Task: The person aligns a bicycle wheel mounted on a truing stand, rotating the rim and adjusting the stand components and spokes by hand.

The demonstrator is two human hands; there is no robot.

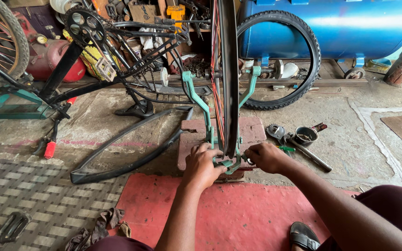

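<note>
Both hands down at base of green metal truing stand [201,100]: left hand [202,165] curled on its lower bracket, right hand [266,157] pinched on a small part at right side; what it grips is hidden. Spoked wheel rim [229,74] stands upright in the fork, edge-on, bare metal. Stand sits on worn reddish block [252,130], on rough concrete floor. Loose black tyre [126,146] lies left; spanner [310,154] right.
</note>
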